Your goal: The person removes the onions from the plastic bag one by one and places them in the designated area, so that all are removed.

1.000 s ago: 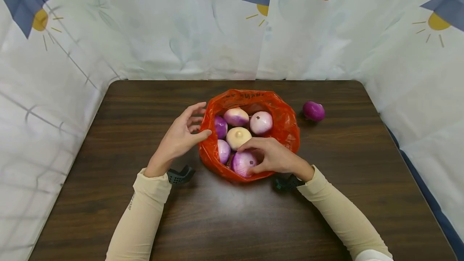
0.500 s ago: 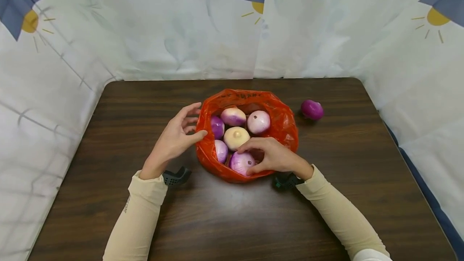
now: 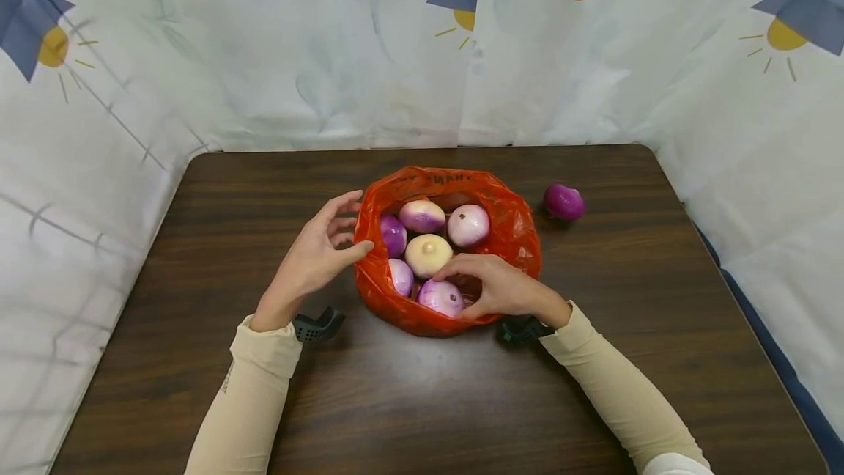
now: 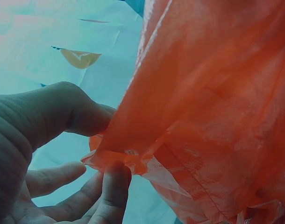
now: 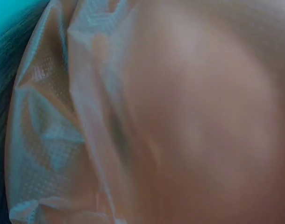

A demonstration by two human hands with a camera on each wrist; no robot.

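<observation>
An orange-red plastic bag (image 3: 521,233) lies open at the middle of the dark wooden table (image 3: 422,402) and holds several onions, purple, white and yellowish. My left hand (image 3: 346,233) is at the bag's left rim. In the left wrist view its thumb (image 4: 63,112) and a finger (image 4: 115,186) pinch the edge of the bag (image 4: 217,93). My right hand (image 3: 461,288) reaches into the near side of the bag, its fingers curled round a purple-white onion (image 3: 438,297). The right wrist view shows only blurred plastic (image 5: 53,116) up close.
One loose purple onion (image 3: 563,201) lies on the table to the right of the bag. A white printed cloth (image 3: 330,79) walls in the table at the back and on both sides. The table's near half is bare wood.
Both hands keep their places at the bag; only the head view has drifted slightly.
</observation>
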